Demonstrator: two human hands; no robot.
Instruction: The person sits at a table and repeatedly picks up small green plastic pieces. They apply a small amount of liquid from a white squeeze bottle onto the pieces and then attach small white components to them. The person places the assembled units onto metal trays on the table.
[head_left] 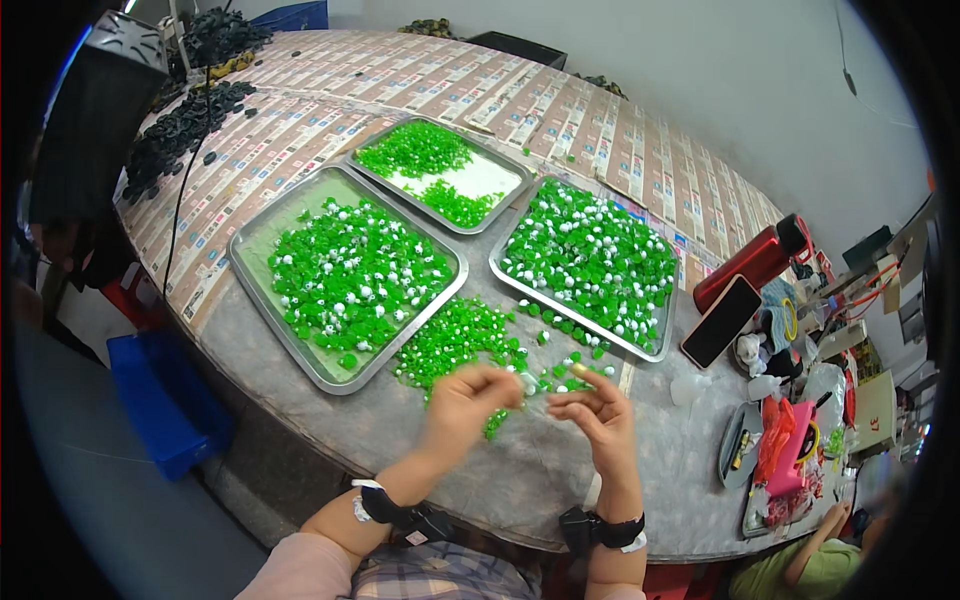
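Fingers first: my left hand (468, 402) is curled with fingertips pressed together around a small white piece (527, 382) at its tip, and my right hand (597, 412) pinches a tiny piece between thumb and forefinger, though blur keeps me from telling what kind it is. Both hover close together just above the near edge of the surface (520, 480), probably so that whatever I drop lands back among the parts. Black straps wrap both wrists.

Right beyond my hands lies the loose pile of green beads (455, 340), spilled directly on the grey surface within easy reach, with a few white ones mixed in. Behind it sit three metal trays: the left tray (262, 300) and the right tray (520, 280) are thick with green and white beads, while the far tray (490, 215) is only partly covered, a pale patch showing in its middle.

Toward the right edge rest a dark phone (722, 320) and a red bottle (752, 262) lying on its side, then a clutter of small tools and bags. At the far left edge a heap of black rings (180, 130) spreads over the patterned covering. Nothing stands between my hands and the pile.
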